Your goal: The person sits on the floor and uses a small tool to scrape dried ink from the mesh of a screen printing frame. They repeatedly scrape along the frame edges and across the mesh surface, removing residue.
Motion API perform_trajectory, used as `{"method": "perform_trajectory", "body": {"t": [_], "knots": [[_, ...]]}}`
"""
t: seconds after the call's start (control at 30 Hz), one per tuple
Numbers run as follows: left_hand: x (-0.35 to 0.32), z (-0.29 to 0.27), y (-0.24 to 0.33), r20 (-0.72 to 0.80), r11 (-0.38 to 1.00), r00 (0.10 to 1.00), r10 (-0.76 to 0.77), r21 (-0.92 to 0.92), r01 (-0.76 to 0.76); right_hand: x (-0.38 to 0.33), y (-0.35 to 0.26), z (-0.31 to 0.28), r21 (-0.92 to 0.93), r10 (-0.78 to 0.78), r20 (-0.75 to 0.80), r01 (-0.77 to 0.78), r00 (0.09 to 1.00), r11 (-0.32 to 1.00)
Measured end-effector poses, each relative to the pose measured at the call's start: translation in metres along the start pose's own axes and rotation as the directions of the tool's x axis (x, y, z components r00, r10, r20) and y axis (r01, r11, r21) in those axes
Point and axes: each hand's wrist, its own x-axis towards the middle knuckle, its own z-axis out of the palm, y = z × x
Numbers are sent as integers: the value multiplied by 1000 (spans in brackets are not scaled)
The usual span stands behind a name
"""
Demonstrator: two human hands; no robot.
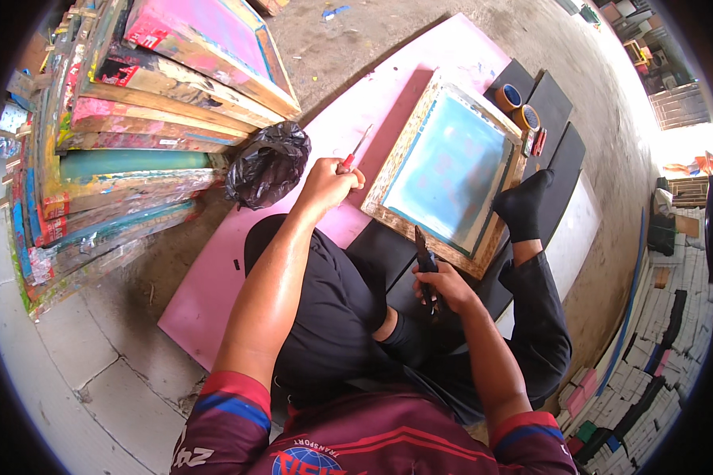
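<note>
Left hand (330, 185), fingers curled, holding red-handled screwdriver (347, 161); right hand (449, 287) gripping dark pliers (426, 260). Screen-printing frame (444, 170) lying two o'clock from view centre, probably feeling light, stiff, mesh (461, 150) delicate: best holding by wooden rails (405, 142).

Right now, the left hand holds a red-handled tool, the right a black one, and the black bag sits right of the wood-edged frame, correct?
No: the head view shows the black bag left of the wood-edged frame. The left hand holds the red-handled tool, and the right hand the black tool.
</note>
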Motion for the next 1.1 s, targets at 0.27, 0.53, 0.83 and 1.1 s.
{"method": "perform_trajectory", "body": {"t": [0.27,0.53,0.83,1.1], "knots": [[9,15,-20,5,983,999,-45,180,43,14,-1,7,-169,18,19,-15,1000,986],[8,24,-21,6,949,999,-50,312,45,36,-5,0,-363,-45,50,60,998,930],[8,24,-20,14,912,1000,-20,409,12,27,-39,22,-629,-45,-176,-77,983,774],[13,27,-21,51,879,998,-45,476,15,33,-12,35,-748,-225,-353,-129,908,652]]}}
